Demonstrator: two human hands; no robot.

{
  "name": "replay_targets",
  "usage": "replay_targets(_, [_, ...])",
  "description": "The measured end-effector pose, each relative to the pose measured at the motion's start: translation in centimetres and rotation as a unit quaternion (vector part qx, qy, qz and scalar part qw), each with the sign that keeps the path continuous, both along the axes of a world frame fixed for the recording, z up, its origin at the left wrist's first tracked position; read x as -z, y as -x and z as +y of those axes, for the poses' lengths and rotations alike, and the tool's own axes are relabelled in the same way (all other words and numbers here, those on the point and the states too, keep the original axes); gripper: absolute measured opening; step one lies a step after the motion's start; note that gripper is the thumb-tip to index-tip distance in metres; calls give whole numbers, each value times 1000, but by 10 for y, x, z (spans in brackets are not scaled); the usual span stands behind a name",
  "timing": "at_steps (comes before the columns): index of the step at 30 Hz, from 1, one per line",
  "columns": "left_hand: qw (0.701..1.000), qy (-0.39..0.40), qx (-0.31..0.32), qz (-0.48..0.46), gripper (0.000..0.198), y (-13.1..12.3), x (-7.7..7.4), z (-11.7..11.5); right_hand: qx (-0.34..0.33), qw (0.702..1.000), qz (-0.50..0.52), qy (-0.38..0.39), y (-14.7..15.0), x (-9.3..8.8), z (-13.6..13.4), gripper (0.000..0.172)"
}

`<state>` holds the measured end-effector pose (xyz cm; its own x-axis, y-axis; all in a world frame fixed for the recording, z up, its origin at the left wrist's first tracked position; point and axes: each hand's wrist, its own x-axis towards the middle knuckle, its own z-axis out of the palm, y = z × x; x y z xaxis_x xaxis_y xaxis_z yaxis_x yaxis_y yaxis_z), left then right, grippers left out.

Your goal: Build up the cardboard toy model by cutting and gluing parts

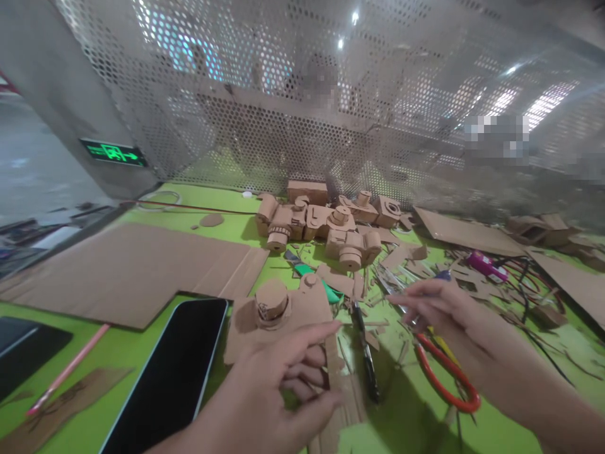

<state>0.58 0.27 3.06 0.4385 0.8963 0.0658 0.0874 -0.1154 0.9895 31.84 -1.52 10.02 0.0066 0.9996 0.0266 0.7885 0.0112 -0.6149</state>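
Observation:
A cardboard model camera (314,306) with a round lens (271,299) lies just beyond my left hand (283,378). That hand has its index finger stretched out and its thumb apart, and I see nothing in its grasp. To its right, a black pen (366,356) lies on the green table (406,422). My right hand (449,321) hovers with fingers extended over a tool with a red looped handle (447,378); its grip on anything does not show. A green-handled cutter (305,271) rests among scraps beyond the pen.
Several cardboard model cameras (352,246) stand near the perforated metal screen (265,132). At left lie a large cardboard sheet (142,258), a phone (170,372) and a pink pencil (70,366). Cardboard scraps, cables and a purple object (486,266) clutter the right side.

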Motion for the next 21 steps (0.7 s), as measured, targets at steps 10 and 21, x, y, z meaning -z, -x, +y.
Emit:
replay_targets(10, [997, -29, -53, 46, 70, -7, -20, 16, -54, 966, 205, 149, 79, 0, 29, 39])
replay_targets(21, [998, 21, -54, 22, 57, 1, -14, 6, -412, 898, -46, 152, 80, 35, -5, 6])
